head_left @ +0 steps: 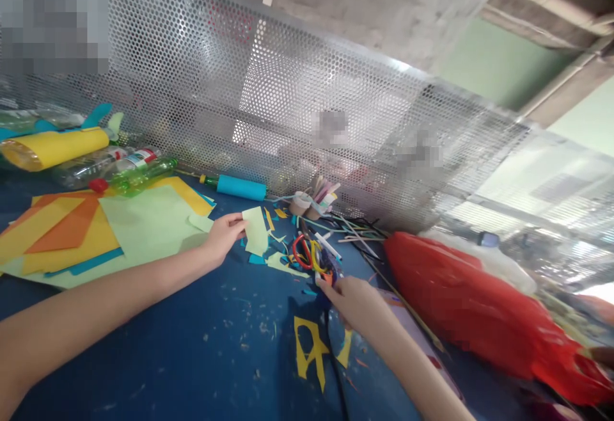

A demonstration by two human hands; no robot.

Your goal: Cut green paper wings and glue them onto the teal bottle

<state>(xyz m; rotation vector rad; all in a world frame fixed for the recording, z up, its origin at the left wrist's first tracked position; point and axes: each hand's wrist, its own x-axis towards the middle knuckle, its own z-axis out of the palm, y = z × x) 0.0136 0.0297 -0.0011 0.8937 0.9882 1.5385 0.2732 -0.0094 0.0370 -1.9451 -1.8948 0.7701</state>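
My left hand (225,237) pinches a small piece of light green paper (256,230) between thumb and fingers, just above the blue table. My right hand (357,306) is closed at the near side of a cluster of tools; what its fingertips hold there is unclear. In that cluster are scissors with red handles (301,251) and a yellow loop handle (315,256). Green and blue paper scraps (283,263) lie between my hands. Nearer to me is a yellow paper offcut (309,347) with cut-out holes.
Coloured paper sheets (148,219) and plastic bottles (139,168) lie on the left. A blue-wrapped bottle (241,187) and small cups (300,203) stand by the perforated metal screen (192,69). A red plastic bag (460,299) fills the right side. A black cable (336,370) crosses the table (201,357).
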